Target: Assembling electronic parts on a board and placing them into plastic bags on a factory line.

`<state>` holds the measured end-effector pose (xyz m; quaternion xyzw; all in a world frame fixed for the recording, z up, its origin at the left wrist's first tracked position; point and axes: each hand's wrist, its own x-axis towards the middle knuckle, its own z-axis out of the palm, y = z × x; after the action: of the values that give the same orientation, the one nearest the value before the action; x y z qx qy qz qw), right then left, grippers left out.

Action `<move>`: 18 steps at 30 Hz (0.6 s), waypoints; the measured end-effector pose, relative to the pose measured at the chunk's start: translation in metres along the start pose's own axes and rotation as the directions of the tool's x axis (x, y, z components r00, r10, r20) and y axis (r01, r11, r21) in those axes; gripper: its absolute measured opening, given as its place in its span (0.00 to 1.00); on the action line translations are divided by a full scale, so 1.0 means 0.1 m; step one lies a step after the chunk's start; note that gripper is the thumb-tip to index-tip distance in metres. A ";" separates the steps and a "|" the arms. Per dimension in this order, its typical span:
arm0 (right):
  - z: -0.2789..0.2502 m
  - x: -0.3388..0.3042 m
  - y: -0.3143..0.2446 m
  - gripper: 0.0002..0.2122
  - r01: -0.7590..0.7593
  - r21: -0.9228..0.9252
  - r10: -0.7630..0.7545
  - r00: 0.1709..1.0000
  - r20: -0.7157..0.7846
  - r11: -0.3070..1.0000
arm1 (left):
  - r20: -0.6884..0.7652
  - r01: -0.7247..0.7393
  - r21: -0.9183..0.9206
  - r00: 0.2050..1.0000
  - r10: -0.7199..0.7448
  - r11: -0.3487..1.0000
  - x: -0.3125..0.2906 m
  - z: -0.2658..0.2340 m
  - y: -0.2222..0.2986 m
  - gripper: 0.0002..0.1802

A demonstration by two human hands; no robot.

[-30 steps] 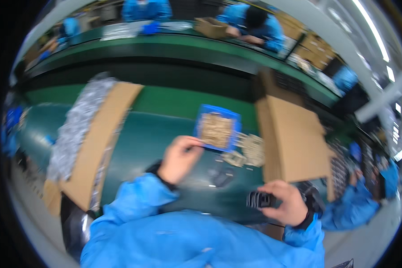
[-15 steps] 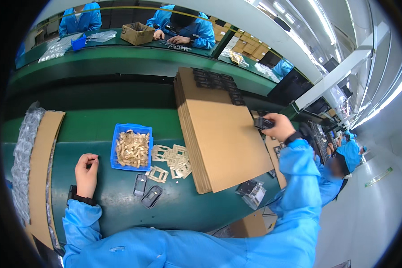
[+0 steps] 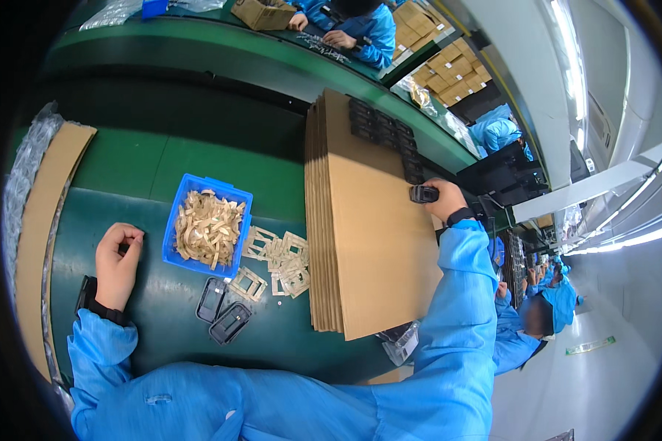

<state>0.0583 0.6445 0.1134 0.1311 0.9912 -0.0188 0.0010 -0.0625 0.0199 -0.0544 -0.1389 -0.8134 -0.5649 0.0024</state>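
Note:
My right hand [image 3: 446, 200] grips a small black plastic casing [image 3: 424, 194] at the right edge of a stack of cardboard sheets [image 3: 375, 242]. Just beyond it, several similar black casings [image 3: 382, 128] lie in rows on the far part of the cardboard. My left hand [image 3: 118, 266] rests over the green bench at the left, fingers curled and thumb against them; what they hold, if anything, is hidden. To its right stands a blue bin [image 3: 171, 253] full of beige strips [image 3: 210, 228]. Two dark open casings [image 3: 229, 323] lie in front of the bin.
Flat beige frames [image 3: 290, 257] lie between bin and cardboard. Bubble wrap [image 3: 23, 173] and a cardboard strip [image 3: 48, 220] border the left side. A clear bag [image 3: 401, 342] lies by the stack's near right corner. Co-workers in blue sit across the line and at right.
My right hand has brought the black casing from beyond the stack's right edge onto or just above the cardboard. The view has shifted; my left hand stays curled beside the bin.

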 end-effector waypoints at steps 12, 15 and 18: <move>-0.06 -0.11 -0.09 0.20 0.028 -0.041 -0.032 0.993 -0.112 0.999 | 0.009 -0.014 -0.054 1.000 0.015 0.998 0.00 0.02 -0.03 0.02; -0.13 -0.18 -0.13 0.21 -0.068 0.051 0.072 0.994 -0.086 0.996 | 0.008 0.001 -0.057 1.000 0.000 0.998 0.00 0.02 -0.03 0.02; -0.19 -0.28 -0.17 0.21 -0.072 0.081 0.072 0.997 0.009 0.994 | 0.006 -0.016 -0.039 1.000 0.016 0.999 0.00 0.02 -0.03 0.02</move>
<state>0.0813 0.6217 0.1332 0.1667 0.9842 -0.0592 -0.0007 -0.0627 0.0207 -0.0583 -0.1471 -0.8012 -0.5801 0.0019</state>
